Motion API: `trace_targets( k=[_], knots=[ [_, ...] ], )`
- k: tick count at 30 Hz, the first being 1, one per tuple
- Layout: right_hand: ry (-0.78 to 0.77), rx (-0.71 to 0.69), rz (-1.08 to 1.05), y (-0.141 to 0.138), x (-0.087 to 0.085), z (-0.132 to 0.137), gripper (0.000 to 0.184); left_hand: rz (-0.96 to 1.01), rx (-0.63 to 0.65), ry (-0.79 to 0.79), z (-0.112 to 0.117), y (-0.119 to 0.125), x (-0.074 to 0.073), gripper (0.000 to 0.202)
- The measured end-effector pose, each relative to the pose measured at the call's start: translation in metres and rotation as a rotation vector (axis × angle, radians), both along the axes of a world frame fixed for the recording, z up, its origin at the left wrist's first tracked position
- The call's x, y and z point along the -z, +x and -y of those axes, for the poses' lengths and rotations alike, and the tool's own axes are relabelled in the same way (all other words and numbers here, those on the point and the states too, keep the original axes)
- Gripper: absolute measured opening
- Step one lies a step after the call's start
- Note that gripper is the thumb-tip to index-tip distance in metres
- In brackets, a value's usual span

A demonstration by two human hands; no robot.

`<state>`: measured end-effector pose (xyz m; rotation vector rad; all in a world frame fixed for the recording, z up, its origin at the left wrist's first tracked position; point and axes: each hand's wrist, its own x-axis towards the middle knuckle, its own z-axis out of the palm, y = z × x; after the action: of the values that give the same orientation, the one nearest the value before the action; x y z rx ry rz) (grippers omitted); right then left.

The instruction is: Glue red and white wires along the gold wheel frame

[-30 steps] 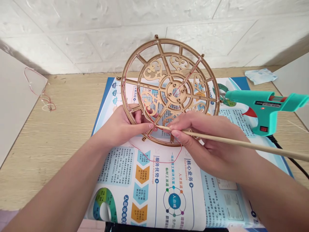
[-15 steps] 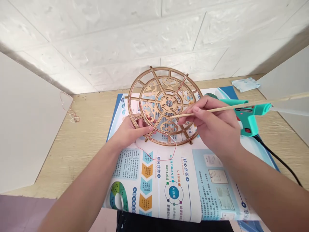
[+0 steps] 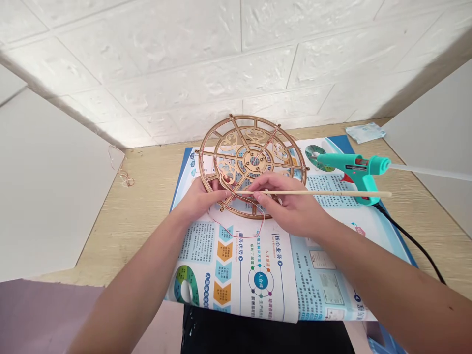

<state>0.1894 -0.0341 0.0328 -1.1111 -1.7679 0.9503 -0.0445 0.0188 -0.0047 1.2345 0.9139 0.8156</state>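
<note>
A round wooden fretwork wheel lies on a printed poster, with thin red wire threaded along its spokes and looping off its near edge. My left hand pinches the wheel's near left rim, fingers closed on it. My right hand is closed on a thin wooden stick held level, its tip resting at the wheel's near rim beside the left fingertips.
A teal hot glue gun with a glue stick and black cord lies on the poster's right side. A small white packet sits at the back right. Loose wire hangs at the left. White boards flank the wooden table.
The view has pulled back and up. My right hand lifted the stick above the wheel, then lowered it flat to the near rim. My left hand stayed on the wheel.
</note>
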Motion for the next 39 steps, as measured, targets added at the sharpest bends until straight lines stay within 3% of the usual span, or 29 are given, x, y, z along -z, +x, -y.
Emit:
trace_targets(
  k=[11, 31, 39],
  knots=[
    [-0.031, 0.004, 0.014, -0.0026, 0.0025, -0.0010, 0.015, -0.001, 0.004, 0.022, 0.0001, -0.0020, 0.0014, 0.027],
    [-0.243, 0.016, -0.103, -0.0037, 0.0004, -0.0022, 0.014, 0.011, -0.016, -0.006, 0.0002, -0.0012, -0.0005, 0.031],
    [-0.194, 0.039, -0.204, -0.0006, 0.0029, -0.0033, 0.011, 0.041, -0.037, -0.055, -0.0013, -0.0008, 0.0005, 0.026]
  ],
)
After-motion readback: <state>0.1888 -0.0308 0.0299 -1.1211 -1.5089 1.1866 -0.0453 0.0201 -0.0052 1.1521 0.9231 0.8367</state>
